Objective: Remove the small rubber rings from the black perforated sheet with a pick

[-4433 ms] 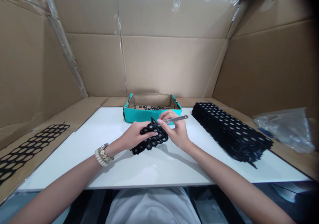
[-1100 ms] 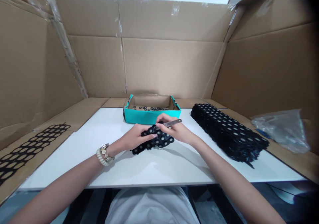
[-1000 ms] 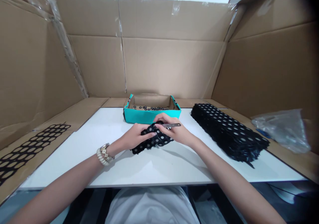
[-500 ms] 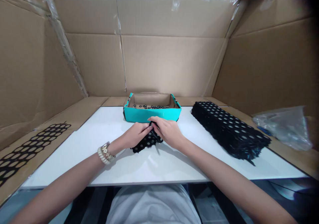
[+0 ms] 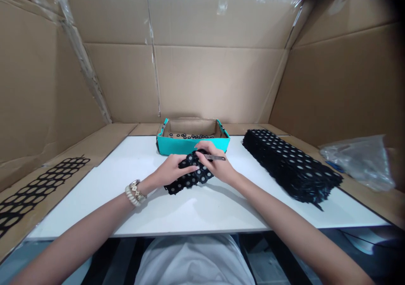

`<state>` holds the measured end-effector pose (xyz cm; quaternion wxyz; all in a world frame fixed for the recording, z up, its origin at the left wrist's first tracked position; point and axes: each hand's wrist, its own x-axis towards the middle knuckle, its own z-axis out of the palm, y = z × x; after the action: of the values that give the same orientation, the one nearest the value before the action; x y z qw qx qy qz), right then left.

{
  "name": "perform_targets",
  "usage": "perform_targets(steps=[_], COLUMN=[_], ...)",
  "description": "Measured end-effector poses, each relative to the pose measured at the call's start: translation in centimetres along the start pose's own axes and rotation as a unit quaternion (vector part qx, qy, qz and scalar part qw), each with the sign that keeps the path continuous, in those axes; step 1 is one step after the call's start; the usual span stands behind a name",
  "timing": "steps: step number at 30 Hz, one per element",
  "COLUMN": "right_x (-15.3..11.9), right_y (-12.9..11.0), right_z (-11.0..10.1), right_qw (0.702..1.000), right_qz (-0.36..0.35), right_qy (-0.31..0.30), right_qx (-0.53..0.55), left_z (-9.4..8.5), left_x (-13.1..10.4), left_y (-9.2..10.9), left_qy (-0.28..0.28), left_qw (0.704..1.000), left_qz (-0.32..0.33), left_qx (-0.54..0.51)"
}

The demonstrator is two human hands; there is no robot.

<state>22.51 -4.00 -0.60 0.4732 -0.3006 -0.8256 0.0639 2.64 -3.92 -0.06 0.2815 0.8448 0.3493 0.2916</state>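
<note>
My left hand (image 5: 172,169) is closed on a black sheet with rows of round holes (image 5: 186,181), its thumb lying across the top. The sheet is bent upward between my hands, over the white table. In my right hand (image 5: 218,162) a slim, flat metal tool (image 5: 215,157) lies across the fingers, its end sticking out to the right. The right fingertips touch the upper right part of the sheet; the tool's other end is hidden. Just behind my hands stands a turquoise cardboard box (image 5: 190,145) with several small black rings (image 5: 185,136) in it.
A thick stack of black perforated sheets (image 5: 284,158) lies on the right of the white table (image 5: 133,217). Beyond it is a clear plastic bag (image 5: 360,162). At the left, a black large-holed sheet (image 5: 41,183) rests on cardboard. Cardboard walls (image 5: 218,82) surround the table.
My right hand has turned and drawn slightly right and up, bringing the metal tool into plain view. The sheet is more spread and bent upward, and the left thumb now lies over it.
</note>
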Motion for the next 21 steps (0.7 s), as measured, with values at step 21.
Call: perform_targets(steps=[21], right_x=[0.8], right_y=[-0.7], right_z=[-1.7], right_qw=[0.990], right_qz=[0.004], right_qy=[-0.139], right_qx=[-0.006], left_z=[-0.1], left_x=[0.3], left_y=[-0.7], left_qy=[0.041], left_qw=[0.998], left_qz=[-0.024], left_qx=[-0.042])
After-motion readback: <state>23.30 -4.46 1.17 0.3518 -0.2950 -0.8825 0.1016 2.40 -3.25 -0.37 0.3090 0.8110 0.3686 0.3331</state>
